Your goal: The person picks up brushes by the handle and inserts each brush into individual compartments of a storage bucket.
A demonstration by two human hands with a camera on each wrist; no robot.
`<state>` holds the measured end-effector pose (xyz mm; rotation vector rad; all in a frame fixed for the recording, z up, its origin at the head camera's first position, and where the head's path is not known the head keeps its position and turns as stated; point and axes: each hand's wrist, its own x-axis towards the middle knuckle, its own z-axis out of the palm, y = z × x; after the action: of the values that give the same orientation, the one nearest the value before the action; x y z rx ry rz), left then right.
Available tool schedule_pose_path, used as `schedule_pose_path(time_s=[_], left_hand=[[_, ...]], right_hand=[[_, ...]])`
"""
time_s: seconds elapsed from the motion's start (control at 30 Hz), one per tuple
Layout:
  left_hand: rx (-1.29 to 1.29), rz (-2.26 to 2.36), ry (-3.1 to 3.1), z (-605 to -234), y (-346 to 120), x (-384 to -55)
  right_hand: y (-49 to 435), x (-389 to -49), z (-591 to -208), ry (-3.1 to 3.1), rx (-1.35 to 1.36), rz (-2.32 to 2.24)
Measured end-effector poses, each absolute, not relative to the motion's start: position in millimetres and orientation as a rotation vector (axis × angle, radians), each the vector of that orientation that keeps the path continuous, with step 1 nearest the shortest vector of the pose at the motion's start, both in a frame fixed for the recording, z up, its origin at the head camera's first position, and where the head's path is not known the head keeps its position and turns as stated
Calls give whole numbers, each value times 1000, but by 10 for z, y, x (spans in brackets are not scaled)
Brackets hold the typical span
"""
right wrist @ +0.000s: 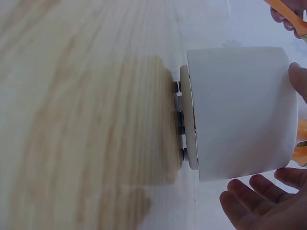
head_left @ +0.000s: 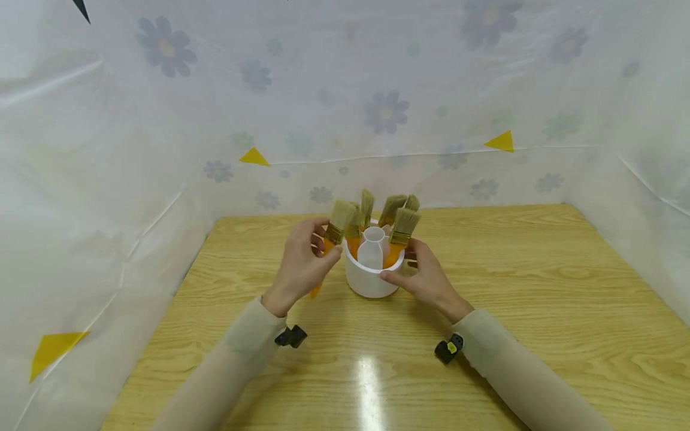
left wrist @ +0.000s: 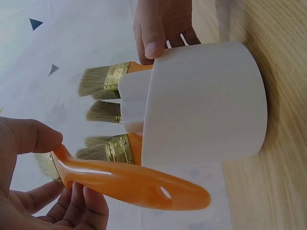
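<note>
A paintbrush (left wrist: 115,179) with a glossy orange handle and pale bristles is pinched between the thumb and fingers of my left hand (head_left: 305,261). Its bristles point up, and the handle hangs outside a round white holder (head_left: 366,282), at its left. Several more orange-handled paintbrushes (head_left: 406,222) stand bristles-up in the holder, around a white divider (head_left: 372,254) with a tube-like middle. My right hand (head_left: 428,280) grips the holder at its right side, thumb on the front rim. The lower ends of the standing brushes are hidden inside.
The holder stands on a wood-grain table (head_left: 512,287); a disc base (right wrist: 189,120) with several small dark feet shows under it. Behind the table hangs a flowered plastic sheet (head_left: 323,90) with yellow triangles. Similar sheeting (head_left: 108,197) rises at both sides.
</note>
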<state>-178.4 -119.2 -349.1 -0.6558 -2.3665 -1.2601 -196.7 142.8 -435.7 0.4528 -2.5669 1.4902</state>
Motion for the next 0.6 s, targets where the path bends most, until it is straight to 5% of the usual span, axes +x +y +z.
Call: schedule_pose_path(time_s=[0.6], left_hand=[[-718,-1327,-2302,-3458,-993,-1802]], right_hand=[[1417,-1959,-4366,-2592,421,1490]])
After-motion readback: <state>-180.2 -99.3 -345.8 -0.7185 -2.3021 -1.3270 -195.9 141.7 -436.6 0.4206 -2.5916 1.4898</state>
